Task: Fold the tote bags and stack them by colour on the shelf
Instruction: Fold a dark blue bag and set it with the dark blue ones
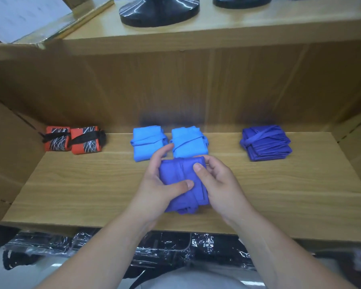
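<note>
A folded dark blue tote bag (175, 174) is held over the middle of the wooden shelf (81, 184). My left hand (154, 184) grips its left side with the thumb pressed on top. My right hand (221, 184) grips its right side, thumb on the fold. Behind it lie two folded light blue bags (147, 142) (189, 141) side by side. A folded dark blue bag (266, 142) sits at the back right. Two folded orange bags with black straps (56, 138) (86, 140) lie at the back left.
The upper shelf board (217, 36) carries two black round bases (158, 11) (241, 1) and a gold-edged sheet (25, 17). Cardboard walls (6, 155) flank the shelf. Black items in clear plastic (165, 251) lie below the shelf's front edge.
</note>
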